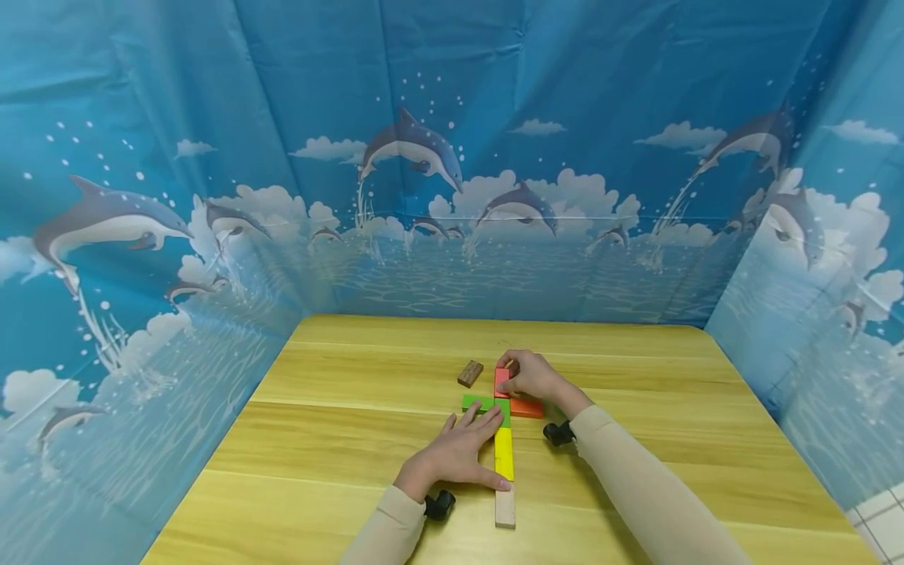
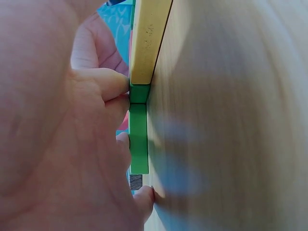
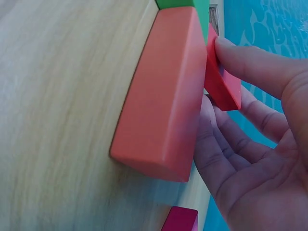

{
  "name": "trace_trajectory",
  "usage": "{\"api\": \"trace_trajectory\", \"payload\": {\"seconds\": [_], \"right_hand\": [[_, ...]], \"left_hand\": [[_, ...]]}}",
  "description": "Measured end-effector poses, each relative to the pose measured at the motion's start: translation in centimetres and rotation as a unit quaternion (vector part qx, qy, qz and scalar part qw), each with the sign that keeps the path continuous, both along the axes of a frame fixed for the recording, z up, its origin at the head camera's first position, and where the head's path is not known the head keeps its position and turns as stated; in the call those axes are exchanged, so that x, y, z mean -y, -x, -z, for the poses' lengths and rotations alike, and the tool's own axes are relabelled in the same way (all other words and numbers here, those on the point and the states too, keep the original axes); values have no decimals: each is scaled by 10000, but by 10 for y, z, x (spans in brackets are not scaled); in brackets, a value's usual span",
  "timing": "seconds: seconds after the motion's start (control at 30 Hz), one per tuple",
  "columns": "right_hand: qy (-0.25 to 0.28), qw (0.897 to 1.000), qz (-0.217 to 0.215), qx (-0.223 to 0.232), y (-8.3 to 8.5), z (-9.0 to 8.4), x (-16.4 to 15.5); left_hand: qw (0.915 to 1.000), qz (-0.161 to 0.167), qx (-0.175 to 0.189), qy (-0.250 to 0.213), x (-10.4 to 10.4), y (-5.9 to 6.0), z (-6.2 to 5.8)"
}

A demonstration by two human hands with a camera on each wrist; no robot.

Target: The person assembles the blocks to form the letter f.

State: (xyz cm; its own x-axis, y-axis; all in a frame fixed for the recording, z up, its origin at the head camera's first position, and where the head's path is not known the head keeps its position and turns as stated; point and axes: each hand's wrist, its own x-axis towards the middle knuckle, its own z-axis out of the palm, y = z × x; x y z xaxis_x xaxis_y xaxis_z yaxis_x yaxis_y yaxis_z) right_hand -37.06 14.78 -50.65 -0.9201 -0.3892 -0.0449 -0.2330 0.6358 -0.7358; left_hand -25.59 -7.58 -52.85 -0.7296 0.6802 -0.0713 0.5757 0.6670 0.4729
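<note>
From my remote seat I see the person's right hand (image 1: 534, 377) pinching a red block (image 1: 502, 378) between thumb and curled fingers, at the far end of a line of blocks; I cannot tell whether it touches the table (image 1: 339, 463). The left hand (image 1: 457, 455) lies with fingers loosely spread, grasping nothing, fingertips on a crosswise green block (image 1: 486, 401) and a lengthwise green block (image 1: 504, 420), thumb over the join of a yellow block (image 1: 504, 453) and a bare wooden block (image 1: 504, 510). An orange-red block (image 1: 526, 408) extends right from the line; a dark brown block (image 1: 469, 373) lies apart, beyond the crosswise one.
</note>
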Motion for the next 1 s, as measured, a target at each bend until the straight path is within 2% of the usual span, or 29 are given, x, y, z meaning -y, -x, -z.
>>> {"api": "trace_trajectory", "payload": {"seconds": [0.73,1.0], "right_hand": [[58,10000,-24,35,4,5,-3],[53,9997,-109,-217,7,2,-6]], "left_hand": [[9999,-28,104,-22,-2,1,-4],[9999,-53,143,-11,-3,1,-5]]}}
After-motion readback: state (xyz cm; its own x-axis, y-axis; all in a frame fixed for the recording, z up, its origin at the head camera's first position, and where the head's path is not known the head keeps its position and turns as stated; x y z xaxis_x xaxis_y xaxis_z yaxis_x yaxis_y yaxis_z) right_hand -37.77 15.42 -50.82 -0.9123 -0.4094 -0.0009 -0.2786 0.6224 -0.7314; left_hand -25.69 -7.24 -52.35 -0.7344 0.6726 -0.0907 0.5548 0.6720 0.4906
